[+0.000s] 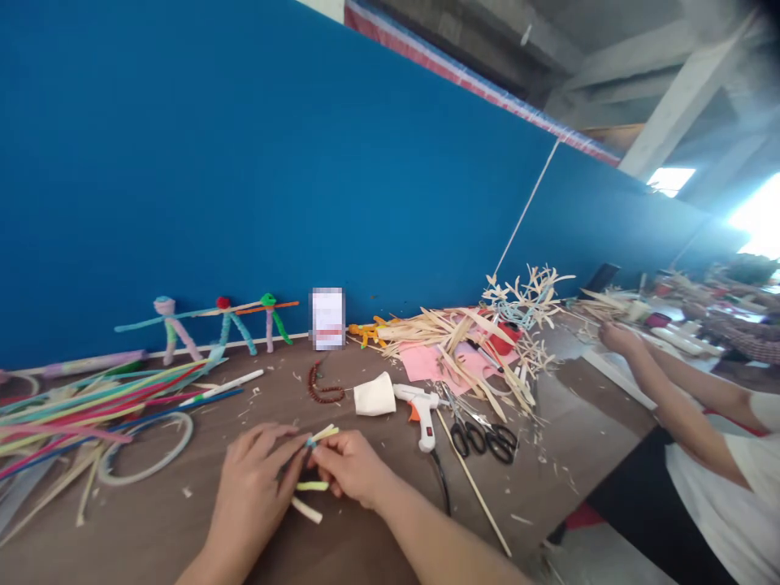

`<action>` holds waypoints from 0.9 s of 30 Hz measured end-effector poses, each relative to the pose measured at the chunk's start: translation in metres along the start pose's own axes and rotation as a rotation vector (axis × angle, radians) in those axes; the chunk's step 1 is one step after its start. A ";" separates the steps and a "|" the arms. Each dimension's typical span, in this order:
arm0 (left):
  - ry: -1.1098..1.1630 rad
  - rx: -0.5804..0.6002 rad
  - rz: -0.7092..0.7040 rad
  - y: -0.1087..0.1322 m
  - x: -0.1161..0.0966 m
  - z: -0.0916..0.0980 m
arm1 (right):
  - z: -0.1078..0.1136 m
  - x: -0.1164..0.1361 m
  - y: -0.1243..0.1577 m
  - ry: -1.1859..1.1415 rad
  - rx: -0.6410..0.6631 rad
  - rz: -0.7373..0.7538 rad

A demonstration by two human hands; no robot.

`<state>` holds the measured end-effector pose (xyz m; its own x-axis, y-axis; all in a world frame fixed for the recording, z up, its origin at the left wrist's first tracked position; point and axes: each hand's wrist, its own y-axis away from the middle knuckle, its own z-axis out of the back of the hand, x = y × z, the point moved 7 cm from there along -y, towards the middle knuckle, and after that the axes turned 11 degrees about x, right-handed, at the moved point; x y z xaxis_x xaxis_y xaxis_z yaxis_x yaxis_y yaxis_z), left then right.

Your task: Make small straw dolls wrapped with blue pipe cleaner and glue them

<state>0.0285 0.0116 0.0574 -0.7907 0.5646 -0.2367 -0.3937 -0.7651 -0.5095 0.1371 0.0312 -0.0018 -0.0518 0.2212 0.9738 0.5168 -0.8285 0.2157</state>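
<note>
My left hand [253, 487] and my right hand [350, 465] meet low over the brown table [566, 422], both closed on a small bundle of pale yellow and blue pipe cleaners [318, 437]. Its short ends stick out between my fingers, one toward the top and two below. A pile of long coloured pipe cleaners [79, 402] lies to the left of my left hand, beside a pale wire ring [146, 459].
Three pipe-cleaner figures [223, 321] lean on the blue wall [256, 162]. A white glue gun [422, 410], black scissors [481, 439], a bead string [320, 386] and a heap of straw strips [475, 337] lie beyond my hands. Another person's arm [664, 390] reaches over the table at the right.
</note>
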 end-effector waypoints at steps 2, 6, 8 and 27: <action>0.066 0.032 -0.018 0.000 -0.003 -0.004 | -0.001 0.001 0.000 -0.019 0.015 0.011; 0.169 0.101 0.059 0.000 -0.002 -0.011 | 0.000 0.000 0.000 -0.011 -0.005 0.044; 0.222 0.123 0.088 0.000 -0.001 -0.013 | 0.002 0.001 0.000 0.004 -0.035 0.068; 0.312 0.159 0.162 -0.002 -0.004 -0.007 | 0.008 0.013 0.004 0.329 -0.140 0.246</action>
<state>0.0360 0.0127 0.0531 -0.6779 0.4804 -0.5564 -0.3622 -0.8770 -0.3158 0.1453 0.0347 0.0114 -0.2228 -0.1489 0.9634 0.4280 -0.9029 -0.0406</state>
